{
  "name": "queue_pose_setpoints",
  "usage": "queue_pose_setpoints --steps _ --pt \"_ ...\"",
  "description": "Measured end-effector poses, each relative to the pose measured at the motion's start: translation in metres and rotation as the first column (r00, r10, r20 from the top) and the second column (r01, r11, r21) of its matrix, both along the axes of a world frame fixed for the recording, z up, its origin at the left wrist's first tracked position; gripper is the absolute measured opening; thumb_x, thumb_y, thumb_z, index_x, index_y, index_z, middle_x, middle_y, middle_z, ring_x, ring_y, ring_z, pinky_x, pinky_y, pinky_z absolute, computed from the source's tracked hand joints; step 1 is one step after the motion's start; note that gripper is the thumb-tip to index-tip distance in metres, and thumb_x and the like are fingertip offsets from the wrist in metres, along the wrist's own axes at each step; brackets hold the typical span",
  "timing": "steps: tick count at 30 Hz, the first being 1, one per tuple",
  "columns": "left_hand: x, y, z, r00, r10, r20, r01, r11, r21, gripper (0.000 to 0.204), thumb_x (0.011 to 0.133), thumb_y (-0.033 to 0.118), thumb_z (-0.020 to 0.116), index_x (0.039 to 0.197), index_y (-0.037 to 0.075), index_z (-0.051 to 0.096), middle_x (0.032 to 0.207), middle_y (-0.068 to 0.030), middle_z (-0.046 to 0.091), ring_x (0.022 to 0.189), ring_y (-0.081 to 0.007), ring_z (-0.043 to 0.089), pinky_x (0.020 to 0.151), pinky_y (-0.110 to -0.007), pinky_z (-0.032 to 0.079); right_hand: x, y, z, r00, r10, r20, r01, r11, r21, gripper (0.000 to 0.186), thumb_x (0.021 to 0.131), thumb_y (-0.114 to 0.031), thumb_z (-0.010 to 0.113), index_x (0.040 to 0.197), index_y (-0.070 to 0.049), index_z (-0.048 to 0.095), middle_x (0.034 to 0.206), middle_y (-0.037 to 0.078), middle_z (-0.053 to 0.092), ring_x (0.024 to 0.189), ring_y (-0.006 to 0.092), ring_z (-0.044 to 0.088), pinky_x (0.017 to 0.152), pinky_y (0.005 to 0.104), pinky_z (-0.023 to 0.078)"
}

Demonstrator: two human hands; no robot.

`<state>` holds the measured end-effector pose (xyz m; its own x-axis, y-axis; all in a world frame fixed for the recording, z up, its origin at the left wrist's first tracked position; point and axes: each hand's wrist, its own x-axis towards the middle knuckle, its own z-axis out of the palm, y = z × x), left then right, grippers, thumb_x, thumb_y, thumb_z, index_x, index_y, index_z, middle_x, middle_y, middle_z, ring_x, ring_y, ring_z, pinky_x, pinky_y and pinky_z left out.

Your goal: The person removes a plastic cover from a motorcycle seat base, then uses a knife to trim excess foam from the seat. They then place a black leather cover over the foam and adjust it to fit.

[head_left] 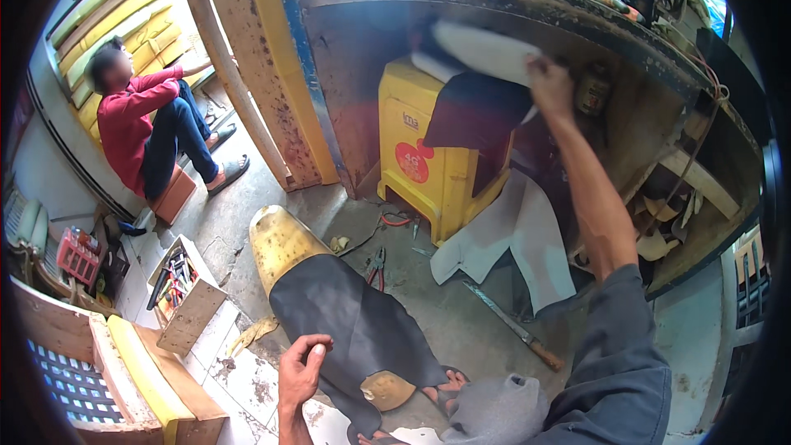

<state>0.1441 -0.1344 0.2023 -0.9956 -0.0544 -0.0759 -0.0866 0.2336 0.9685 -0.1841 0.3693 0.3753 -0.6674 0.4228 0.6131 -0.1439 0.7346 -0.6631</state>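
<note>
My right hand point(550, 82) grips the end of a white padded piece point(482, 49) above a yellow plastic stool point(412, 181); black fabric point(474, 107) drapes over the stool. My left hand point(306, 363), its fingers loosely curled with nothing visible in them, is just above a black covering point(338, 313) stretched over a long tan form point(280, 235) between my bare feet point(445, 386). Pale cut pieces point(535, 247) hang beside the stool. Pliers point(376, 268) and a long knife point(503, 321) lie on the floor.
A person in a red top point(132, 136) sits at the left. A box of tools point(188, 317) and a wooden frame with yellow padding point(148, 371) are at my left. A metal-edged workbench point(329, 16) curves across the top and right, with scraps point(667, 222) in its lower compartment.
</note>
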Motion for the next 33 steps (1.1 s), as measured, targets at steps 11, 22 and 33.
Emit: queue_pose_setpoints --steps 11,22,33 --pt "0.012 -0.025 -0.018 0.977 0.206 0.051 -0.210 0.972 0.102 0.018 0.101 0.006 0.054 0.105 -0.004 0.068 0.094 -0.0094 0.071 0.087 -0.0153 0.065 0.083 -0.030 0.054 0.124 0.011 0.074 0.906 0.080 -0.415 -0.053 0.996 0.076 0.038 0.102 -0.031 0.065 0.126 -0.002 0.069 0.104 0.010 0.076 0.093 0.0120 0.067 0.084 0.0276 0.052" --pt "0.017 -0.035 -0.039 0.987 0.138 0.082 -0.144 0.987 0.075 0.021 0.103 0.017 0.059 0.106 -0.002 0.067 0.095 -0.0096 0.070 0.085 -0.0176 0.067 0.081 -0.032 0.055 0.149 0.108 0.036 0.985 -0.165 -0.051 0.173 0.950 0.260 0.046 0.101 -0.035 0.062 0.131 -0.001 0.065 0.122 0.021 0.071 0.117 0.0268 0.068 0.099 0.0344 0.049" --pt "0.018 -0.031 -0.031 0.977 0.183 0.106 -0.193 0.978 0.086 0.020 0.103 0.013 0.058 0.107 -0.004 0.067 0.098 -0.0104 0.069 0.089 -0.0176 0.066 0.084 -0.032 0.054 0.139 0.058 0.042 0.975 -0.099 0.198 -0.039 0.805 0.592 0.035 0.097 -0.031 0.063 0.122 -0.008 0.071 0.098 0.019 0.074 0.090 0.0339 0.072 0.083 0.0415 0.055"
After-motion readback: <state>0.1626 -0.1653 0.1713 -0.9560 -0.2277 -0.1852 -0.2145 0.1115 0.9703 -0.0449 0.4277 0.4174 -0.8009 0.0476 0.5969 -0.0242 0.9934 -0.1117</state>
